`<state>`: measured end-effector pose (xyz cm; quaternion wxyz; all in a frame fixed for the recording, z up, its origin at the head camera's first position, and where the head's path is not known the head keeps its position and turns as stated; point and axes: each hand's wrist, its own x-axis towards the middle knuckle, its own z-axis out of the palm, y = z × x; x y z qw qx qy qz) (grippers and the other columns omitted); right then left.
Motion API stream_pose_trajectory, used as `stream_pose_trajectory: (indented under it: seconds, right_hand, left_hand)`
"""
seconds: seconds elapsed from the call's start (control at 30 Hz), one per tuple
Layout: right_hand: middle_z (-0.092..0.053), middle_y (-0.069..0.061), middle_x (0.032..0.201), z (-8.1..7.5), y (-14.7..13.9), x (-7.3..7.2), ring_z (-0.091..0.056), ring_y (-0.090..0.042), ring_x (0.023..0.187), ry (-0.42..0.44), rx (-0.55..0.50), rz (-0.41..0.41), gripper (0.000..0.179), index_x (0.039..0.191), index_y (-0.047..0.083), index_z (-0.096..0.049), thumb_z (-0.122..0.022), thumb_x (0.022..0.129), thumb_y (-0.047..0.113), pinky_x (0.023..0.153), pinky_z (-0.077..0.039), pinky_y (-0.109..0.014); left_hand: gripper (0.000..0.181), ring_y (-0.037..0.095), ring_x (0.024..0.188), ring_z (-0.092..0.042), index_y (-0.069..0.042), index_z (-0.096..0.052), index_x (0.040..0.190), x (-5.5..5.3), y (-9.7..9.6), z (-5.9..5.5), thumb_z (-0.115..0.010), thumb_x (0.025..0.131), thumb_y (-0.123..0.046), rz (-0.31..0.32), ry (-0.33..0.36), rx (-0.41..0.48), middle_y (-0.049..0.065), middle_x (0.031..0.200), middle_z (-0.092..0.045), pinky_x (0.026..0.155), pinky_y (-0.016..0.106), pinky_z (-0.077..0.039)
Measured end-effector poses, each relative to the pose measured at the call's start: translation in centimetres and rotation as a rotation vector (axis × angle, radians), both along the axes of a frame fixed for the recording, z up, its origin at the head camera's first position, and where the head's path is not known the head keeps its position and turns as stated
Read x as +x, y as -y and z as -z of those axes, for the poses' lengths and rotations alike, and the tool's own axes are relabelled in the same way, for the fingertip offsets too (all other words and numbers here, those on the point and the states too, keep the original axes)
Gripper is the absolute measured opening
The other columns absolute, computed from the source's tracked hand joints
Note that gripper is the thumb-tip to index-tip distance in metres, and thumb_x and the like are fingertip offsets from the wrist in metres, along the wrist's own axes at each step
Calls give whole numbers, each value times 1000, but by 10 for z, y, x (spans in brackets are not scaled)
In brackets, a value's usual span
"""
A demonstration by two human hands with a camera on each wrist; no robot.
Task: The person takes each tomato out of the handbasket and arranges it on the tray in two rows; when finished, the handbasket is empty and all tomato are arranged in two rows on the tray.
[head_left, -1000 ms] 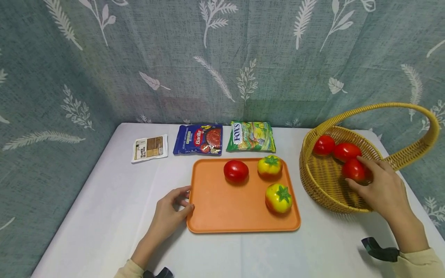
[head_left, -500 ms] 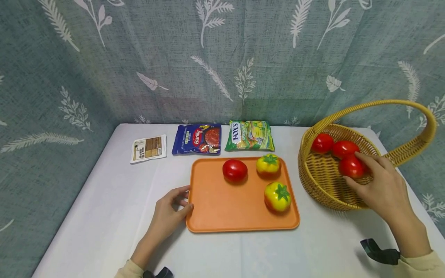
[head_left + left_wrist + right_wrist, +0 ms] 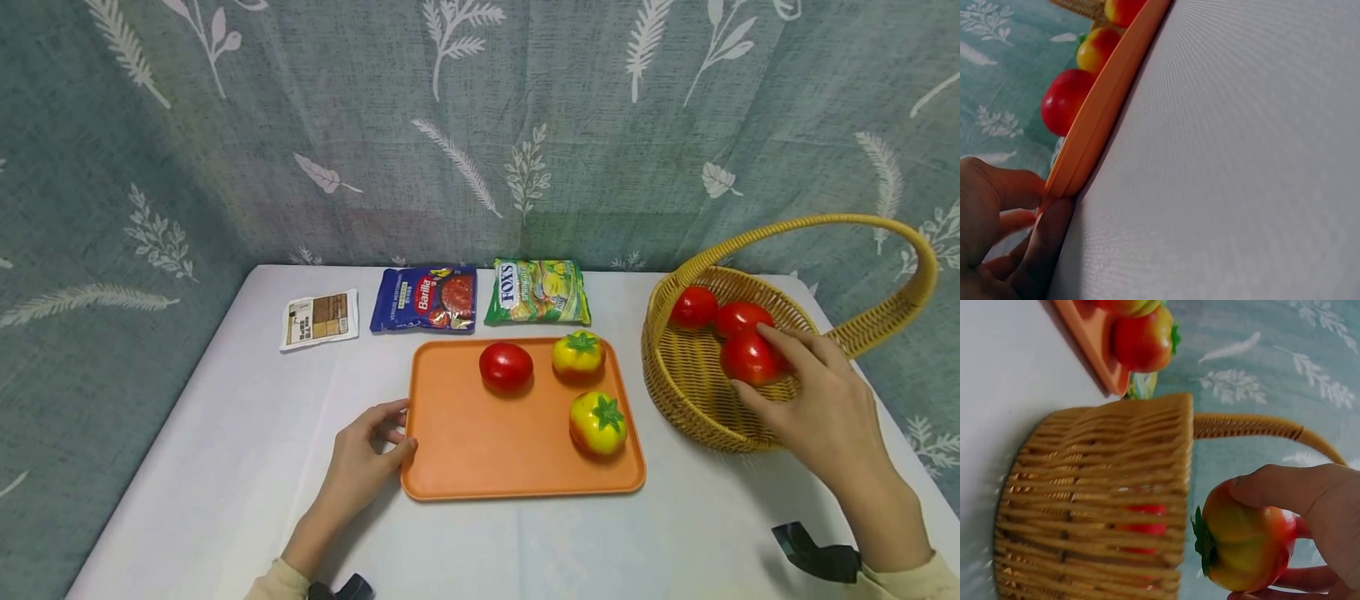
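Observation:
My right hand (image 3: 821,400) grips a red-and-yellow tomato (image 3: 1241,540) with green leaves at its stem end. In the right wrist view that tomato is just past the rim of the wicker basket (image 3: 1091,506), its leaves facing the basket; from the head it overlaps the basket's inside and looks mostly red. Two more red tomatoes (image 3: 693,307) lie in the basket. My left hand (image 3: 367,450) pinches the left edge of the orange tray (image 3: 480,446). On the tray are a plain red tomato (image 3: 506,367) and two yellow-red tomatoes (image 3: 597,423) with green leaves.
Behind the tray lie a blue Barilla pouch (image 3: 425,300), a green Fox's candy bag (image 3: 538,292) and a small white-and-brown packet (image 3: 320,320). The basket's tall handle (image 3: 813,221) arches up at the right. A patterned curtain (image 3: 375,133) stands at the back.
My right hand has shifted slightly left with the gripped tomato. The left hand stays at the tray's edge; the head view has shifted a little.

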<state>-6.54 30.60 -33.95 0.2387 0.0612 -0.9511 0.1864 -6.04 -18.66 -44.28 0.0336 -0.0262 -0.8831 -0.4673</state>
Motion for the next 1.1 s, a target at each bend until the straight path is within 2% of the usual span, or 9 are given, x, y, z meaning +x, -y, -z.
stream_pose_trajectory:
  seconds: [0.13,0.5,0.7,1.1]
  right_hand:
    - [-52,-28,126,-4,7,5,-51,-50,106,-20,-3,-11,75,132,-1,-60,-90,64,9,78,-41,-68]
    - [-53,-23,127,-12,26,17,-51,-46,112,-44,-25,-62,78,133,6,-62,-91,61,8,78,-45,-69]
    - [-56,-21,124,-15,39,16,-54,-42,113,-94,-31,-119,77,132,9,-64,-91,60,8,78,-46,-67]
    - [-57,-17,130,-19,77,10,-54,-37,116,-50,-38,-188,76,135,12,-63,-92,65,15,85,-48,-62]
  left_hand:
    - [53,12,83,-63,-9,-65,130,-1,0,0,-80,80,-2,5,20,2,2,104,-66,76,27,-48]
    - [53,13,82,-63,-8,-66,129,-1,-1,1,-80,78,1,5,6,12,3,103,-67,75,27,-48]
    - [53,13,81,-64,-8,-66,129,-1,0,1,-79,78,3,10,-1,26,4,103,-67,76,27,-47]
    - [52,13,81,-64,-7,-66,128,-1,0,2,-79,78,3,15,-22,23,3,102,-68,78,27,-46]
